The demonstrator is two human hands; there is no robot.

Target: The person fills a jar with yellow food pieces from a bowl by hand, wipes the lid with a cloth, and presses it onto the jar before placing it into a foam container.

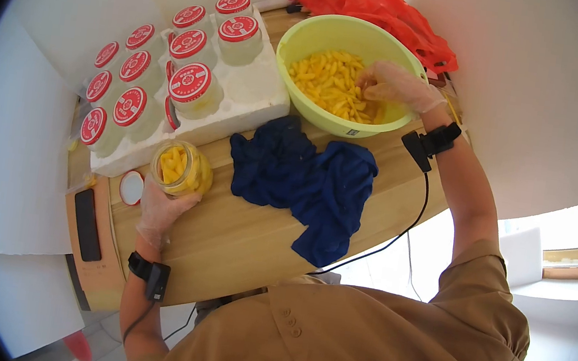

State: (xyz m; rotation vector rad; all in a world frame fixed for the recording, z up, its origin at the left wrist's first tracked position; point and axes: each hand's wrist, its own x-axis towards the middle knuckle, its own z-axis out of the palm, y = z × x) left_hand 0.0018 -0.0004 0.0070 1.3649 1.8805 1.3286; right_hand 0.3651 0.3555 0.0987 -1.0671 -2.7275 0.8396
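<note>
My left hand (161,209), in a clear plastic glove, is wrapped round an open glass jar (201,172) on the table. Yellow fruit pieces (173,164) fill much of the jar, whose mouth tilts toward me. A red-rimmed lid (132,187) lies white side up just left of that hand. My right hand (393,85), gloved too, reaches into a light green basin (323,118) at the back. Its fingers are curled in among the yellow pieces (332,76), and the fingertips are partly hidden there.
Several lidded jars (189,83) stand in a white foam tray (244,105) at the back left. A dark blue cloth (335,187) lies crumpled mid-table. Behind the basin is a red plastic bag (371,1). A black phone (87,225) rests at the left edge. A cable (398,235) hangs from my right wrist.
</note>
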